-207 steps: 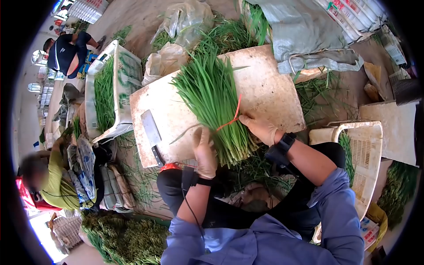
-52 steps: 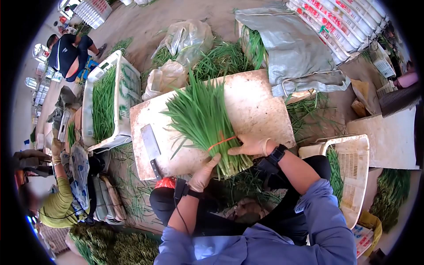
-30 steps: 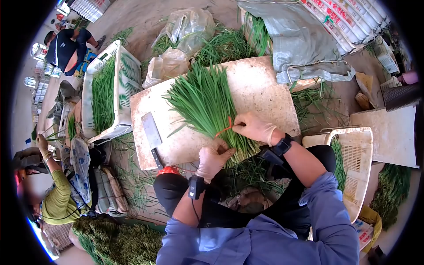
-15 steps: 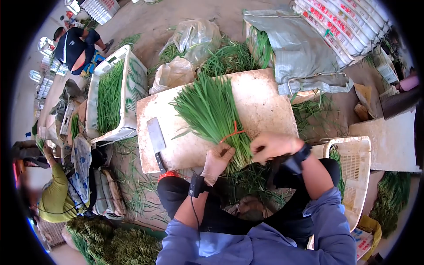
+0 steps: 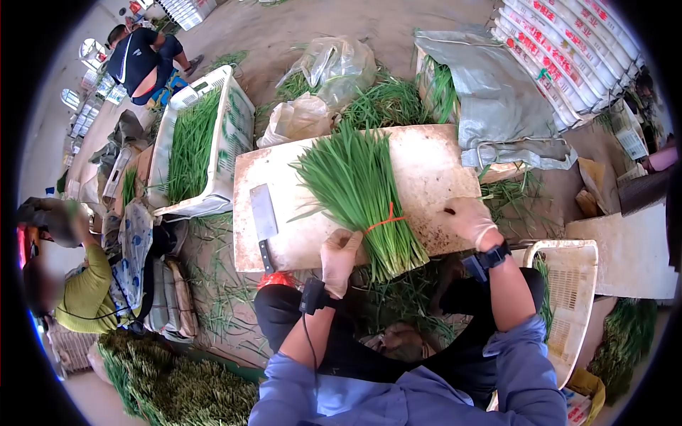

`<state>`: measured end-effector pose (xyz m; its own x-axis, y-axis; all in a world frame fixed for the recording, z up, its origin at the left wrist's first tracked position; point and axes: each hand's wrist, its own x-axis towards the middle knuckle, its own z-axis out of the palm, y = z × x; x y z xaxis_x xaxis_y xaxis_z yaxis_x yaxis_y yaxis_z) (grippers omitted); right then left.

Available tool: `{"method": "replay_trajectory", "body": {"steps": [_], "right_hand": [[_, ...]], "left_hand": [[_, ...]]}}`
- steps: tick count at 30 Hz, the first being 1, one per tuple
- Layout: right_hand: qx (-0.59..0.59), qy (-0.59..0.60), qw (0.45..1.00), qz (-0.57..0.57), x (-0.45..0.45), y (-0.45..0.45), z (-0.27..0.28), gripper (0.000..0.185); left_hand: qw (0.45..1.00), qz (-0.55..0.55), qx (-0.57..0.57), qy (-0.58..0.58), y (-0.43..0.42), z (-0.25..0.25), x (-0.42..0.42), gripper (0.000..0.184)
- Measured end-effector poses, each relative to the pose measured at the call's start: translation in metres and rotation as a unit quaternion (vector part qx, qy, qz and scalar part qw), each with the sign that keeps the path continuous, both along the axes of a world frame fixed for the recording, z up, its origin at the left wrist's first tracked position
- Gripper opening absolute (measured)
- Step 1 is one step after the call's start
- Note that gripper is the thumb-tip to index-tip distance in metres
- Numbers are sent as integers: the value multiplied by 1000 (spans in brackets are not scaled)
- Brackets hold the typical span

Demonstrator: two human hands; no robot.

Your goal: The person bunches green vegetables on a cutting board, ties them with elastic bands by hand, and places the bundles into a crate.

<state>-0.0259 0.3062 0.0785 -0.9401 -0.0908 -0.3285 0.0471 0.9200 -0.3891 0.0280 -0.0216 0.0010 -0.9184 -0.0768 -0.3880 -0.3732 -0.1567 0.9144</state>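
A bundle of garlic chives (image 5: 359, 177) lies on the worn white board (image 5: 440, 167), leaves away from me and pale stems toward me. A red tie (image 5: 384, 223) goes around its lower part. My gloved left hand (image 5: 339, 261) is closed at the left edge of the stems, near the tie; what its fingers hold, if anything, is hidden. My gloved right hand (image 5: 470, 220) is over the right part of the board, apart from the bundle, fingers curled in; their contents do not show. A cleaver (image 5: 263, 213) with a black handle rests on the board's left side.
Left of the board stands a white crate (image 5: 231, 121) of green leaves. Behind it are plastic bags (image 5: 298, 119) and a grey-covered crate (image 5: 497, 92). An off-white basket (image 5: 572, 298) stands at right. Two people, one in dark clothes (image 5: 138, 67), one in green sleeves (image 5: 89, 298), are at left.
My right hand has moved right, away from the stems. My left hand stays at the bundle's left edge, now more upright. The whole view has shifted slightly.
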Motion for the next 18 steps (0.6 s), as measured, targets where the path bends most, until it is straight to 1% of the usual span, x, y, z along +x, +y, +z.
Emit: {"method": "replay_trajectory", "body": {"steps": [2,4,5,6,7,8,11,12,13,15,17,18], "right_hand": [[-83,39,995,37,-11,-21,-13,39],[-152,54,984,80,-20,-40,-23,34],[-209,23,976,63,-22,-50,-25,32],[-265,-10,963,46,-21,-61,-26,31],[-318,-45,947,30,-19,-71,-26,30],[-317,-58,946,38,-18,-78,-24,27],[-331,-61,941,-26,-18,-94,-40,24],[-320,-65,945,-29,-20,-96,-39,22],[-341,-82,936,-30,-21,-98,-37,20],[-427,-86,896,-91,-19,-106,-41,19],[-443,-85,887,-100,-19,-110,-37,17],[-419,-77,898,-109,-18,-114,-33,14]], "left_hand": [[999,-4,26,-24,4,7,1,18],[999,-24,10,-21,5,4,2,18],[999,-34,3,-19,4,2,2,18],[998,-47,-27,-19,0,-5,2,23],[997,-67,-22,-32,0,-2,1,24],[995,-87,-16,-45,-1,1,0,25],[987,-135,-25,-85,1,23,0,27],[981,-162,-43,-97,1,30,0,28],[978,-184,-45,-85,1,29,0,29],[962,-235,-60,-123,3,34,-1,28],[963,-255,-27,-87,8,17,1,28],[958,-267,8,-100,11,6,0,30]]}}
